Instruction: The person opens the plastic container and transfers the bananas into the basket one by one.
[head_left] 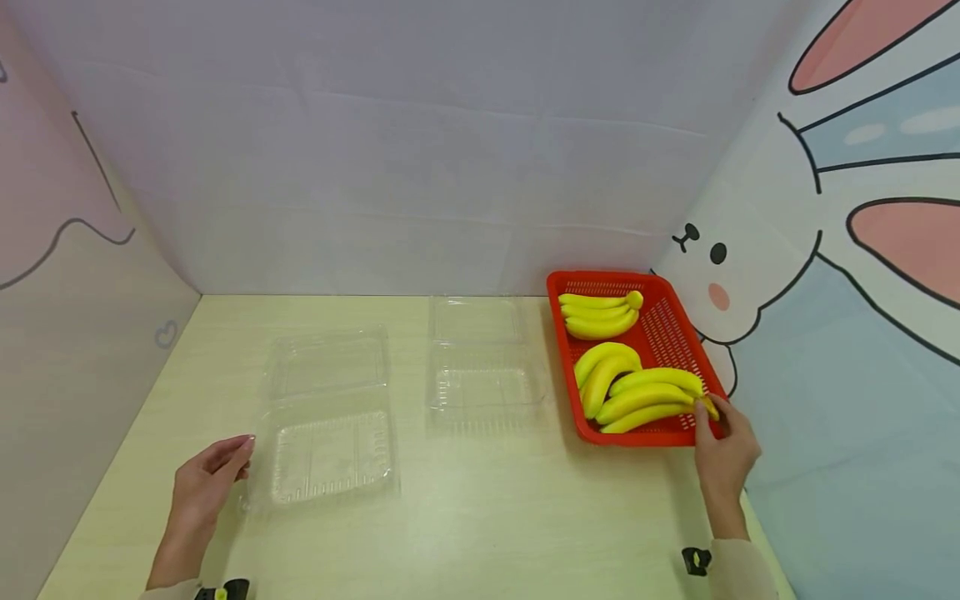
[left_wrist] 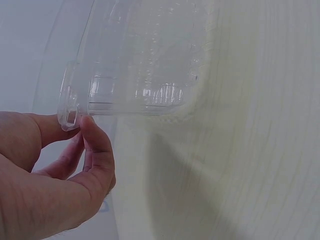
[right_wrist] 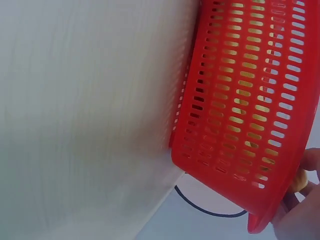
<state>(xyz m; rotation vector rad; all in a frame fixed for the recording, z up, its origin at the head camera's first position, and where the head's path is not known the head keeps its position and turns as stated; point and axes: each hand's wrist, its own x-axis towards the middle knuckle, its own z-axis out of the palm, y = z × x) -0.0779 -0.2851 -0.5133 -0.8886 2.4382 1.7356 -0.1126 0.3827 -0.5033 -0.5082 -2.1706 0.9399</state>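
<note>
My left hand pinches the rim of an open clear plastic clamshell container at its left side; the left wrist view shows thumb and finger on the clear edge. At the right, my right hand reaches over the front corner of a red perforated basket. Its thumb and fingers grip the stem end of a bunch of bananas lying in the basket. In the right wrist view the basket wall hides most of the bananas, and only part of the right hand shows.
A second open clear clamshell stands between the first one and the basket. Two more banana bunches, one at the back and one at the left, lie in the basket. Fabric walls bound the light wooden table.
</note>
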